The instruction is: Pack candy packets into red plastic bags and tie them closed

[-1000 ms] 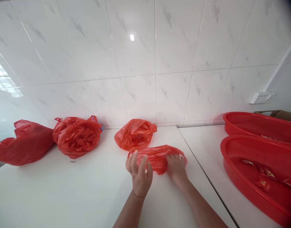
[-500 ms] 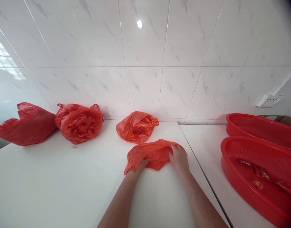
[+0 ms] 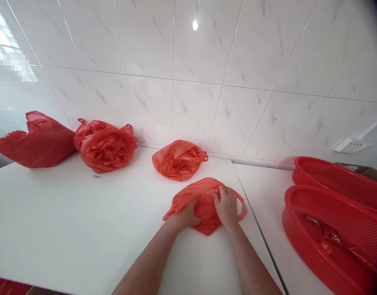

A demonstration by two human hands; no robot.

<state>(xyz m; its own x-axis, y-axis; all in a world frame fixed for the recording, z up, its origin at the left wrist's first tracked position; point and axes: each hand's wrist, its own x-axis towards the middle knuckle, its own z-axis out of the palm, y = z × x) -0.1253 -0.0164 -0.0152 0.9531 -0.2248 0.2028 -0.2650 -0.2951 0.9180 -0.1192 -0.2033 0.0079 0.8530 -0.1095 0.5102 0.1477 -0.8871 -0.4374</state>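
Observation:
A thin red plastic bag [image 3: 200,192] lies crumpled on the white table [image 3: 84,229], near its right edge. My left hand [image 3: 186,215] reaches into its left side, fingers hidden in the plastic and closed on it. Gripping the bag's top right is my right hand [image 3: 227,207], fingers curled over the plastic. One handle loop [image 3: 242,205] sticks out to the right of that hand. Behind it sits another crumpled red bag [image 3: 178,159].
Two fuller red bags [image 3: 105,145] [image 3: 37,141] rest against the tiled wall at the back left. Two red mesh baskets [image 3: 302,229] [image 3: 336,182] stand on the adjoining table at right, the near one holding small packets. A wall socket [image 3: 353,144] is at right.
My left hand went from lying on top of the bag to pushing inside it. Both hands have bunched the bag closer together, and the view has shifted left and down.

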